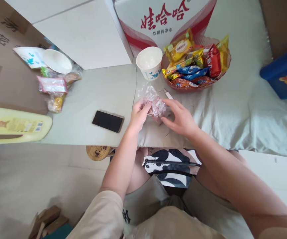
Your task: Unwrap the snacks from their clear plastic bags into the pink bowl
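Just inside the bench's (83, 96) front edge, near the middle of its length, a crinkled clear plastic packet (152, 103) with something pinkish in it sits between two bare hands. The left hand (140, 114) pinches the packet's left side, thumb laid across the film and fingers curled around behind. The right hand (179, 116) comes in from the other side, palm turned inward, thumb and forefinger standing apart in a curve with their tips at the packet's right edge; whether they grip it I cannot tell. Both forearms slant inward over the front edge.

Toward the back edge, a paper cup (151, 72) stands just behind the packet, and beside it a pink bowl (198, 89) filled with snack packs (188, 71) bounds the room on the right hand's far side. A slim white item (167, 93) lies between bowl and packet. Left of the left wrist, a smartphone (107, 121) lies near the front edge, with smooth pale surface stretching from it to the wrapped snacks (53, 87) farther left. To the right, loose cloth runs from the bowl toward a blue container (282, 78).
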Demonstrator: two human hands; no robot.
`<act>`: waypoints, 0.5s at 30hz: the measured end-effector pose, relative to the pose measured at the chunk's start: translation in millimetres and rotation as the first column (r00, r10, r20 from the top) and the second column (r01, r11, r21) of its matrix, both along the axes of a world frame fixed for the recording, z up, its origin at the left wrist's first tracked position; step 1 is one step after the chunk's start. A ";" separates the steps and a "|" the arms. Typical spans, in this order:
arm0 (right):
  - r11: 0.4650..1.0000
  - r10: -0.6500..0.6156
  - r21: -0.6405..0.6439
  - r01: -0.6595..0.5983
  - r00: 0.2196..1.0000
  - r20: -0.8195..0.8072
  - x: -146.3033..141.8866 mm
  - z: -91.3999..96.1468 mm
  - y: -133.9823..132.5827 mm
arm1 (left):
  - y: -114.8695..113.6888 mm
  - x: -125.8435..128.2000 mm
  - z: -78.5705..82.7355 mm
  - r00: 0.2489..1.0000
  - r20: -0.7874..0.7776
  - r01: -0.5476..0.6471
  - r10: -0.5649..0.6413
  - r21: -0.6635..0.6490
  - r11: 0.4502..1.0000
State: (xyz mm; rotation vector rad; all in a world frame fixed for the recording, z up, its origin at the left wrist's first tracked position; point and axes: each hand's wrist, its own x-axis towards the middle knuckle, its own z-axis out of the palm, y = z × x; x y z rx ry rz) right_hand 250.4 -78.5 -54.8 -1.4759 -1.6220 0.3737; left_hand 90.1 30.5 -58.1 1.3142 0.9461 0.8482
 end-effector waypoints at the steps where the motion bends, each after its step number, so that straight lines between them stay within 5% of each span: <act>1: 1.000 0.015 0.014 -0.015 1.000 -0.003 -0.4 0.7 -0.1 | -1.5 1.2 0.8 1.000 0.004 0.004 -0.003 -0.052 0.999; 5: 0.999 -0.002 0.037 0.003 1.000 -0.013 0.2 2.7 -0.7 | -1.8 4.2 3.6 0.998 -0.001 -0.060 0.060 -0.142 0.988; 11: 0.995 -0.103 -0.011 0.102 0.993 -0.053 7.3 2.9 -1.9 | 12.6 -6.6 9.9 0.937 -0.071 -0.345 0.343 -0.016 0.939; 15: 0.983 -0.162 -0.103 0.154 0.984 -0.070 14.7 4.8 -6.9 | 20.9 -19.1 16.3 0.904 -0.060 -0.425 0.423 -0.032 0.905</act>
